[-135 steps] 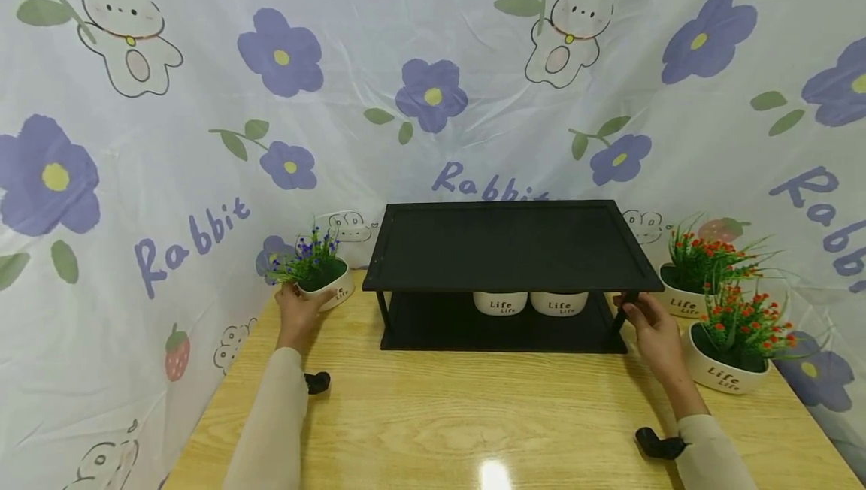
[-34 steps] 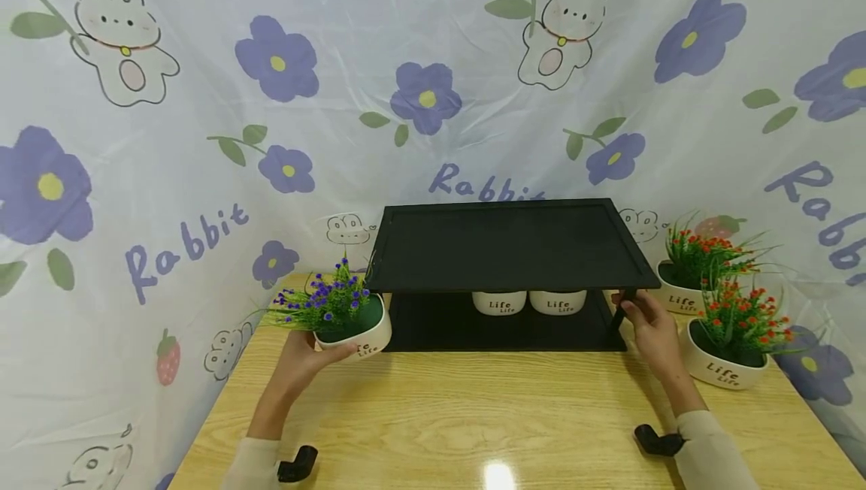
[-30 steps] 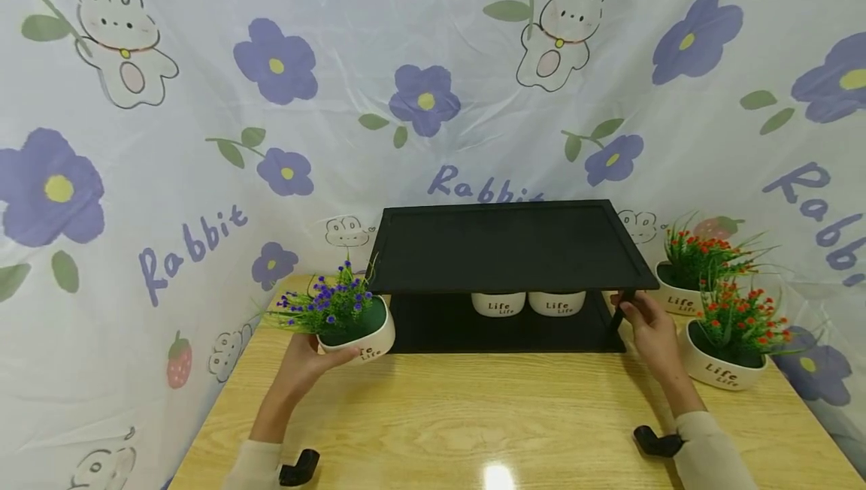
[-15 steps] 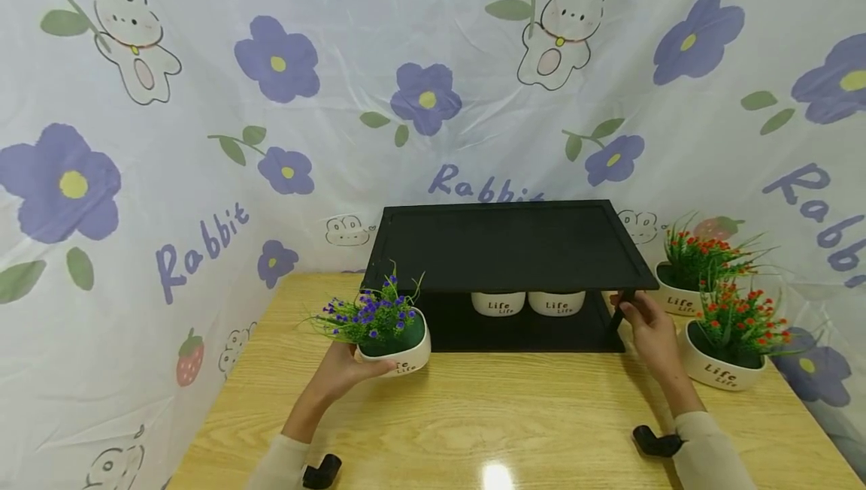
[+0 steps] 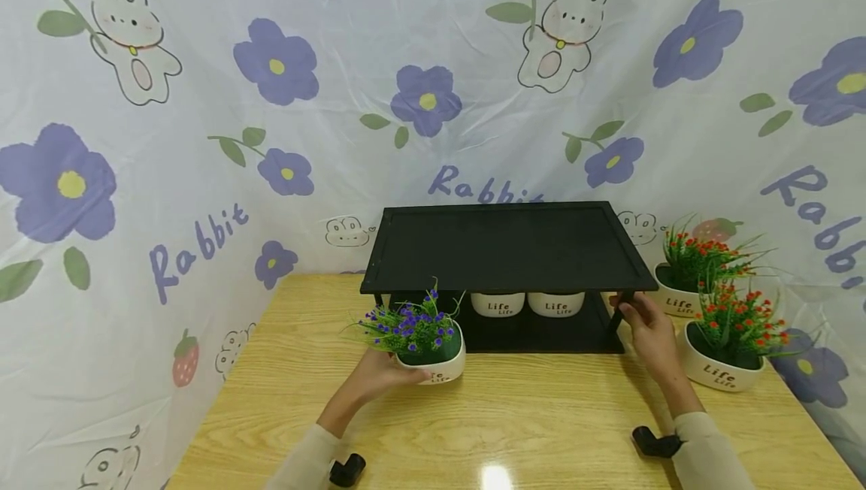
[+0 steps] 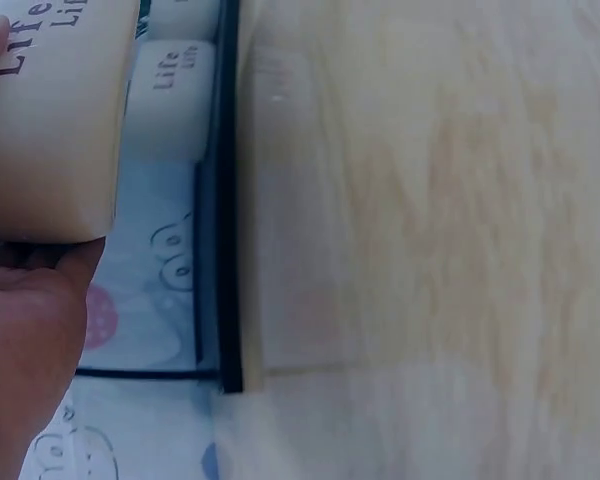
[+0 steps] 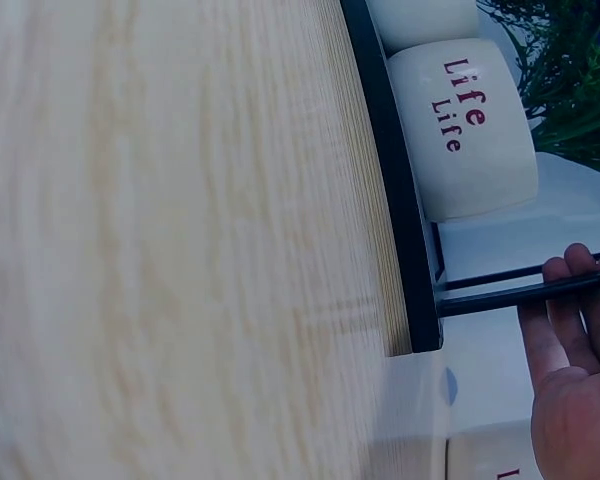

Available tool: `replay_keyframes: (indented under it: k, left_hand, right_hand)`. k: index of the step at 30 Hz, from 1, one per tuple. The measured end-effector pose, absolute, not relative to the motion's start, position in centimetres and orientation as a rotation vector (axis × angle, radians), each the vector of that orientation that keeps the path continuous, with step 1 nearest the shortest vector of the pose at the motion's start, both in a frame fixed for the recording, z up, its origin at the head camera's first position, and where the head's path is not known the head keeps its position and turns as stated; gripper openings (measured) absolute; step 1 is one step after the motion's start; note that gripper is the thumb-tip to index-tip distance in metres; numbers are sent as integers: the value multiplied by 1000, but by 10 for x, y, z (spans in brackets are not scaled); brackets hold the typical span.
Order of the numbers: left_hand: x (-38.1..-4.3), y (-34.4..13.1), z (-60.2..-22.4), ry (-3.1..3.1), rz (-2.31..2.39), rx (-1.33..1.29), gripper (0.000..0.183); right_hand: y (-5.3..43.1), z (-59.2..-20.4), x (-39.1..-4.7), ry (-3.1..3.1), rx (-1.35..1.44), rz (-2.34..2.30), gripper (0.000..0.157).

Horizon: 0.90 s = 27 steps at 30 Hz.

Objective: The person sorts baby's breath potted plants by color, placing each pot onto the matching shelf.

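Observation:
My left hand (image 5: 379,379) holds a white oval flowerpot (image 5: 443,370) with purple-blue artificial flowers (image 5: 416,325), thumb along its printed front. The pot is in front of the left part of a black two-tier shelf (image 5: 507,246) and hides its left lower opening. In the left wrist view the pot (image 6: 50,140) fills the upper left corner, fingers under its side. My right hand (image 5: 652,336) grips the shelf's right front post; in the right wrist view the fingers curl around that thin post (image 7: 500,298). On the lower tier stand two white pots (image 5: 498,304), their plants hidden under the top board.
Two white pots with red flowers stand right of the shelf, one behind (image 5: 679,300) and one nearer (image 5: 724,370), close to my right hand. The wooden table (image 5: 433,430) stretches in front. A printed cloth (image 5: 203,99) hangs behind and at the sides.
My left hand has taken the purple-flowered pot from the table's far left and carried it right and nearer, to before the shelf's left part. My right hand has stayed on the post.

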<state>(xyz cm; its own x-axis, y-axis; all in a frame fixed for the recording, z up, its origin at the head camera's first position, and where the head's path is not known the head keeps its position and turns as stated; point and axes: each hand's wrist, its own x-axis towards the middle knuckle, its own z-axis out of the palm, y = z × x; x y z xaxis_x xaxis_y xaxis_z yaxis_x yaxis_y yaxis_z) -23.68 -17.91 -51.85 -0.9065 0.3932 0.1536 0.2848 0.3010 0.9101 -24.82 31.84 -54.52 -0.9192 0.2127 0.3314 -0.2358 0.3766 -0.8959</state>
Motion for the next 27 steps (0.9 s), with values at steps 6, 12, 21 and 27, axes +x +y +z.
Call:
replay_keyframes:
  k: [6, 12, 21, 27]
  left_hand:
    - [-244, -168, -528, 2439, 1624, 645, 92]
    - [-253, -163, -537, 2426, 1610, 702, 90]
    - [-264, -159, -543, 2431, 1561, 597, 87]
    - [-270, -158, -544, 2468, 1546, 504, 87]
  right_hand:
    - [318, -545, -247, -2254, 4, 1560, 33]
    - [319, -546, -248, -2270, -5, 1545, 33]
    - [318, -546, -248, -2246, -13, 1604, 38]
    - [318, -545, -248, -2253, -1, 1574, 36]
